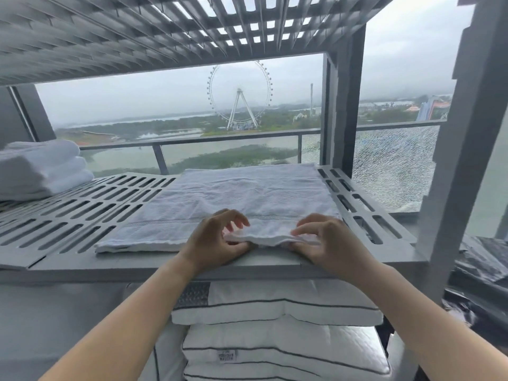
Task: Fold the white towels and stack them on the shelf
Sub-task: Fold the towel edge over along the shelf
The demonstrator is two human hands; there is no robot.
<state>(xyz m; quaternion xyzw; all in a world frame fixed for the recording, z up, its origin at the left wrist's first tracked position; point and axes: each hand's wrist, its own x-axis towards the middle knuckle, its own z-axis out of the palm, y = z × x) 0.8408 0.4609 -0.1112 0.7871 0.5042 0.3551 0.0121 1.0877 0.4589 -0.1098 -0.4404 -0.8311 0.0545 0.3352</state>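
A white towel (242, 196) lies flat on the grey slotted shelf (82, 213), folded, reaching from the front edge toward the back. My left hand (217, 240) pinches the towel's near edge between thumb and fingers. My right hand (324, 240) pinches the same near edge a little to the right. The edge between the two hands is lifted slightly off the shelf. A stack of folded white towels (41, 169) sits at the shelf's far left.
Another slotted shelf (165, 31) hangs close overhead. A thick grey upright post (467, 147) stands at the right. Folded white pillows with dark piping (275, 325) are stacked on the level below. Black plastic (483, 284) lies at the right. A window with a balcony rail is behind.
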